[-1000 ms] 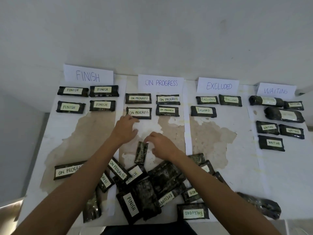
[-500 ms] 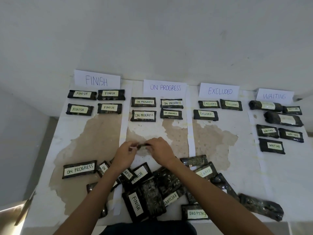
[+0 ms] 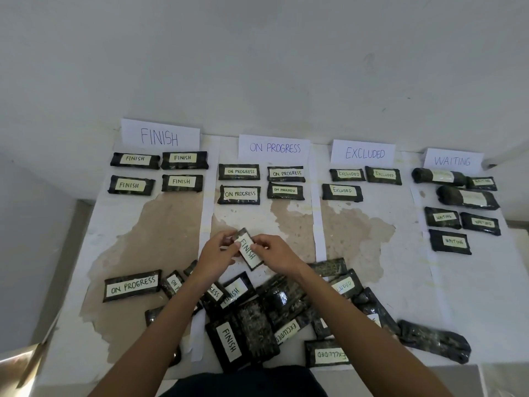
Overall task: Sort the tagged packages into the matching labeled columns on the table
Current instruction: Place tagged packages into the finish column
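Left hand [image 3: 216,253] and right hand [image 3: 276,253] pinch the FINISH package [image 3: 248,249], long axis 11-to-5 o'clock. FINISH column [image 3: 123,207] lies at 10 o'clock; left hand nearer.

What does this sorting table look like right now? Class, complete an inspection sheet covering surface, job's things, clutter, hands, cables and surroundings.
Surface: white paper-covered table with large brown stains, laid out in four lanes.
Job's things: white paper FINISH sign, ON PROGRESS sign, EXCLUDED sign and WAITING sign. Below them lie four, four, three and six sorted dark plastic-wrapped packages. An unsorted pile of dark packages sits at the near edge.
Clutter: nothing seen.
Hands: left hand and right hand both pinch a dark rectangular package tagged FINISH, over the ON PROGRESS lane.
Cables: nothing seen.
Surroundings: plain white wall behind the table.
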`<state>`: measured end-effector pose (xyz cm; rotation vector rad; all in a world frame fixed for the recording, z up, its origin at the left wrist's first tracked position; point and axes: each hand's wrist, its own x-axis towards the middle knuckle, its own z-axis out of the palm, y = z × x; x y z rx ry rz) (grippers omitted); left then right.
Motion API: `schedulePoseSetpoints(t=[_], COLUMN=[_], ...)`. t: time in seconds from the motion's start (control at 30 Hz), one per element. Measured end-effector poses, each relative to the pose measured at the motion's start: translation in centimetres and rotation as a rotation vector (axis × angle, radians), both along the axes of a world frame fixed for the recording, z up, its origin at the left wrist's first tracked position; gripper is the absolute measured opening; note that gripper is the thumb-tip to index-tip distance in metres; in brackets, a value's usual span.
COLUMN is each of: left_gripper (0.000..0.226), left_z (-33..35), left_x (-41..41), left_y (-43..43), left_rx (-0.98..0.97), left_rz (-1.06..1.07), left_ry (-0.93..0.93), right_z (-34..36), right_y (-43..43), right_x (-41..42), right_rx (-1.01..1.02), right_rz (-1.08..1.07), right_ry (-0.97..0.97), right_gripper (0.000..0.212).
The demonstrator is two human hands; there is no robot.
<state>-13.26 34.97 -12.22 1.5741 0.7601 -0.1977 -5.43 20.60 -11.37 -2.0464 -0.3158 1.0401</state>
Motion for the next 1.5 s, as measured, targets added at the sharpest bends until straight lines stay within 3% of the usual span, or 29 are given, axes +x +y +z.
schedulePoseSetpoints(t=[0.1, 0.23, 0.33, 0.43, 0.57, 0.83, 1.07, 1.27, 1.5], left_gripper=[0.026, 0.023, 0.023, 0.025, 0.035, 0.045, 0.040, 0.037, 0.057], left_z=[0.0, 0.0, -0.2, -0.1, -0.6, -3.3, -3.9, -2.9, -3.5], left_x=[-0.4, -0.9, -1.2, -1.3, -1.1, -2.5, -4.5, -8.7, -14.7], left_y=[1.1, 2.8, 4.5, 6.5, 10.0, 17.5, 19.1, 18.2, 16.2], left_rx=[-0.010, -0.053, -0.074, -0.054, 0.218, 0.623, 0.667, 0.699, 0.820], left_rz=[0.042, 0.194, 0.283, 0.355, 0.339, 0.038, -0.103, -0.146, -0.364], left_ry=[-0.034, -0.033, -0.030, -0.030, 0.016, 0.118, 0.122, 0.137, 0.248], right_z=[0.3, 0.7, 0.3, -0.3, -1.6, -4.7, -5.2, -3.3, -1.2], right_y=[1.0, 3.3, 5.6, 8.6, 13.4, 20.3, 20.3, 19.5, 18.0], right_x=[-0.2, -0.5, -0.5, -0.4, 0.6, 3.3, 4.0, 2.2, -1.6], right_rx=[-0.043, -0.085, -0.126, -0.088, -0.113, -0.248, -0.314, -0.199, -0.085], right_rz=[0.128, 0.251, 0.409, 0.440, 0.464, 0.560, 0.601, 0.551, 0.580], right_ry=[-0.098, -0.379, -0.629, -0.761, -0.850, -0.783, -0.747, -0.761, -0.632], right_gripper=[0.028, 0.064, 0.059, 0.053, 0.049, 0.042, 0.049, 0.051, 0.054])
